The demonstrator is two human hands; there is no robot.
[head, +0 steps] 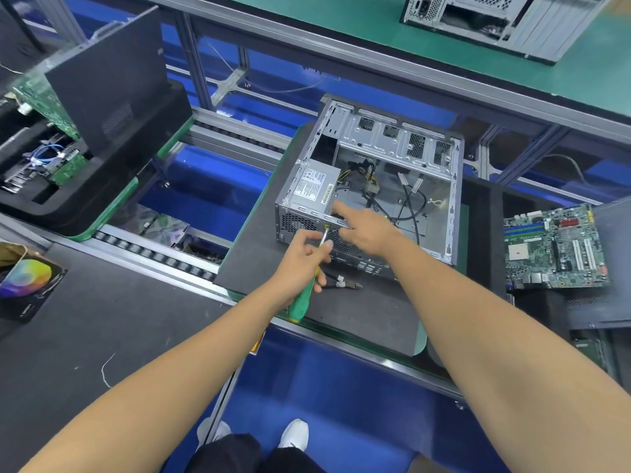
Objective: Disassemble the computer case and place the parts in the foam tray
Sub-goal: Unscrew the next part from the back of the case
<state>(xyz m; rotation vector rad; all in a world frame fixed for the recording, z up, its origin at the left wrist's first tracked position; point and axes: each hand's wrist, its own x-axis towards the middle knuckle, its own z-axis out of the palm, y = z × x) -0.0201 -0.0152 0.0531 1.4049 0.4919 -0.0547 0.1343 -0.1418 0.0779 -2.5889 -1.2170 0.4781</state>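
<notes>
The left hand (pixel 304 254) holds the screwdriver (pixel 309 281) in a curled grip, its shaft slanting up and away to a screw on the case (pixel 372 186) rear edge on the desk (pixel 358 312), while the right hand (pixel 367 228), fingers straight, steadies the rim just beside the PSU (pixel 316 187).

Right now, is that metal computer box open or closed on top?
Open. The computer case has no top cover: its power supply and loose cables show inside.
</notes>
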